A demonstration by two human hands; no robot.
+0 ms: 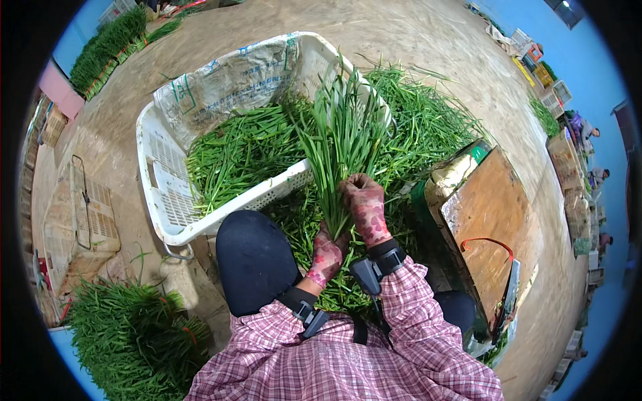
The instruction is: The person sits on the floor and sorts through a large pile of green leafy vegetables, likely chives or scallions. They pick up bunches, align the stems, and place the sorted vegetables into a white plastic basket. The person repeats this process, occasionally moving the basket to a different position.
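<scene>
Gripped at its pale lower stems, a bunch of long green leaves, seemingly garlic chives (pixel 337 145), stands upright in my left hand (pixel 328 255). My right hand (pixel 365 203) is at the right side of the bunch, higher up, with thumb and fingertips pinched together against the leaves; whether a stem lies in that pinch is hidden. Both hands wear patterned, soiled gloves. Behind the bunch is a white plastic crate (pixel 230 205), lined with a printed woven sack (pixel 235 82) and holding loose leaves (pixel 246 150). More loose leaves (pixel 421 115) are heaped beyond my right hand.
A wooden board (pixel 491 200) sits at my right, with a red strap (pixel 489 240) on it. Tied bunches (pixel 135 336) lie at lower left, below another crate (pixel 83 225). Several people (pixel 587 133) are along the far right wall. Stacked bunches (pixel 108 55) line the upper left.
</scene>
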